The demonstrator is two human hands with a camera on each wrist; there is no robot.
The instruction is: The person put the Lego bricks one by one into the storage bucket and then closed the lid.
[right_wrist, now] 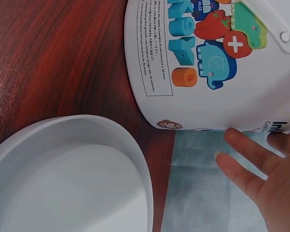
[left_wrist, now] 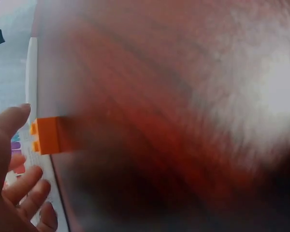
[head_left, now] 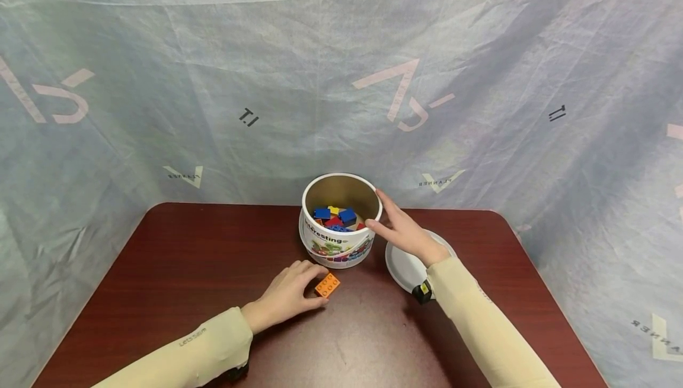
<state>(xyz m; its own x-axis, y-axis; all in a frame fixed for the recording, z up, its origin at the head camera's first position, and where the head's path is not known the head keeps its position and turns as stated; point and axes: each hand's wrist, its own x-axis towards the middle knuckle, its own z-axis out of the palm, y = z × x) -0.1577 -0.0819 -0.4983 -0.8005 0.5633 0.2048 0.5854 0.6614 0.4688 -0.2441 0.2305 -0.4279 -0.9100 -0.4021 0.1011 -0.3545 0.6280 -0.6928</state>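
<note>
An orange building brick (head_left: 327,285) with studs on top sits on the table in front of a white printed bucket (head_left: 341,254). My left hand (head_left: 288,293) is beside it, thumb and fingers spread to either side. In the left wrist view, a gap shows between the fingers of that hand (left_wrist: 19,179) and the brick (left_wrist: 48,135). My right hand (head_left: 402,231) rests against the right side of the bucket's rim, fingers extended. From the right wrist, those fingers (right_wrist: 249,166) appear at the bucket's wall (right_wrist: 193,106). Inside the bucket lie several blue, red and yellow bricks (head_left: 347,217).
A round white lid (head_left: 400,266) lies on the table right of the bucket, partly under the right hand and wrist; its raised rim (right_wrist: 140,159) shows in the right wrist view. The dark red table (head_left: 213,257) ends at a grey cloth backdrop (head_left: 299,79).
</note>
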